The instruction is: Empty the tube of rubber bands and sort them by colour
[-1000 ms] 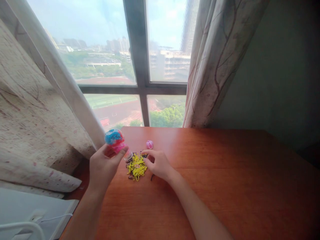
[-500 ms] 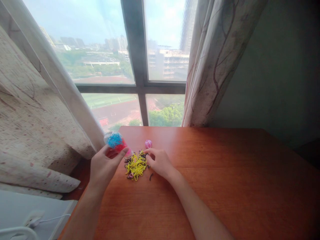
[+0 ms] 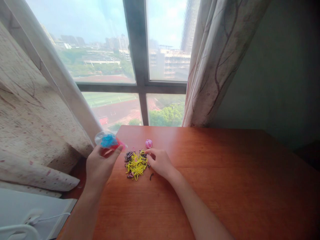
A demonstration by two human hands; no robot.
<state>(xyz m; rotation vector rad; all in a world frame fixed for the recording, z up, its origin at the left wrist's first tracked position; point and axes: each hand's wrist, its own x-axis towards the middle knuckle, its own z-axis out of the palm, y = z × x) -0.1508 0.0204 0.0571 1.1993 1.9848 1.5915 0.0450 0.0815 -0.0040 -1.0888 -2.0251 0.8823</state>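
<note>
My left hand (image 3: 101,165) is closed around a clear plastic container (image 3: 99,136), held tilted above the table's left edge. Blue bands (image 3: 109,141) and pinkish-red ones show inside it. To its right, a loose pile of yellow elastic hair bands (image 3: 137,165) mixed with black and a few pink ones lies on the table. My right hand (image 3: 160,162) rests at the pile's right edge, thumb and forefinger curved and slightly apart. Its other fingers are partly hidden. Just beyond these fingers sits a pink roll of bands (image 3: 148,143).
The brown wooden table (image 3: 225,173) runs up to the window (image 3: 140,88). One short black band (image 3: 151,176) lies apart from the pile. Curtains (image 3: 215,66) hang on both sides. At lower left, a white cable (image 3: 53,216) leads from a wall socket.
My left hand has drawn the container left, away from the pile, and tipped it closer to level. More of the pile's black bands show. My right hand has barely moved.
</note>
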